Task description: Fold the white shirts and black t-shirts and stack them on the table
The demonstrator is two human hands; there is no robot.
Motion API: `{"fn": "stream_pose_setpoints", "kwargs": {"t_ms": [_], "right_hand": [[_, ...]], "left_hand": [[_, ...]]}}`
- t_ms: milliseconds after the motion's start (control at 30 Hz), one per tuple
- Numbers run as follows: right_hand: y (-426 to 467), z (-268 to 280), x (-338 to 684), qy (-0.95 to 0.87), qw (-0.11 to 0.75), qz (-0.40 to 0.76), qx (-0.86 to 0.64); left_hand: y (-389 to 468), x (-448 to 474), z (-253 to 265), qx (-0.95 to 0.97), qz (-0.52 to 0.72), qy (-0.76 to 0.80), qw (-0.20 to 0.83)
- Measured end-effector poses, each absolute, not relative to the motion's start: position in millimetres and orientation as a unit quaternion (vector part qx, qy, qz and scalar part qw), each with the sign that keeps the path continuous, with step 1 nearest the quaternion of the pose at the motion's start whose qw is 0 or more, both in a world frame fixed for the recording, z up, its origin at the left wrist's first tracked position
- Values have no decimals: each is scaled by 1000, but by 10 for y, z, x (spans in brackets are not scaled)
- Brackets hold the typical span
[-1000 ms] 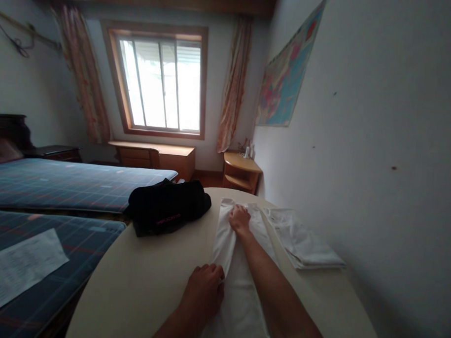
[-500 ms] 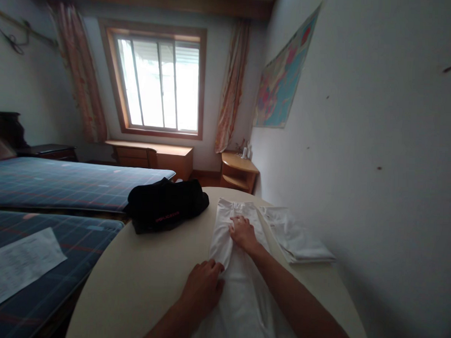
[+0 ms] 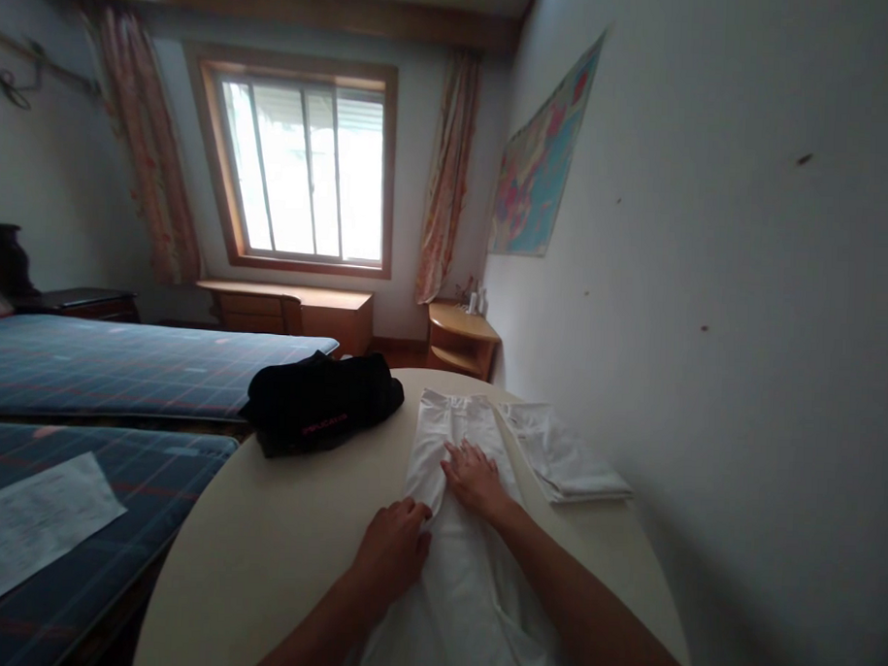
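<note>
A pair of white trousers (image 3: 456, 576), folded lengthwise, runs down the round cream table (image 3: 262, 550) with its waistband at the far end. My right hand (image 3: 474, 480) lies on top of the cloth, palm down and fingers spread. At the trousers' left edge is my left hand (image 3: 397, 545), its fingers curled over the cloth and its thumb close to them. The near end of the trousers passes partly behind my forearms. Just to the right lies another folded white garment (image 3: 571, 459), touched by neither hand.
A bunched black cloth item (image 3: 325, 407) with pinkish lettering sits at the table's far left. Beyond the left edge are plaid mattresses (image 3: 158, 362), with a printed paper sheet (image 3: 44, 523) on the nearer one. A white wall (image 3: 739, 431) stands close on the right.
My right hand has slid slightly down the trousers toward me, its fingers flatter. My left hand stays at the cloth's left edge. The view has shifted a little.
</note>
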State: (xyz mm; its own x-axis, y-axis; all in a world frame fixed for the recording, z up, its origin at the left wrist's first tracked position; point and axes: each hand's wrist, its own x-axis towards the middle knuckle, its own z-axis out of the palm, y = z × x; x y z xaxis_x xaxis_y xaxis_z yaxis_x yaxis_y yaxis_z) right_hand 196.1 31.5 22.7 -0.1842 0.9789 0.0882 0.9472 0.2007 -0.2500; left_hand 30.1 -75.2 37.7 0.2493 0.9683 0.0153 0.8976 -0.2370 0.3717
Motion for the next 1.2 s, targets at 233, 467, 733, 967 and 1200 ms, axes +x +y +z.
{"fn": "stream_pose_setpoints", "kwargs": {"t_ms": [233,467,733,967,1200], "right_hand": [[340,90,1935,-773,55,122,-621],[775,139,1899,-756,50,115,-642],[835,283,1794,-769,83,25,-633],[-133,438,1710,-805,101,-5,-585],[-1048,290,1729,-873,91,134,-460]], "left_hand": [[-751,277,352,788,112,591,134],[-669,195,356,773,157,600,133],[-701,81,431,710,90,690,113],[-676,-40,520,693,110,697,146],[-621,-73,562,700,233,653,170]]}}
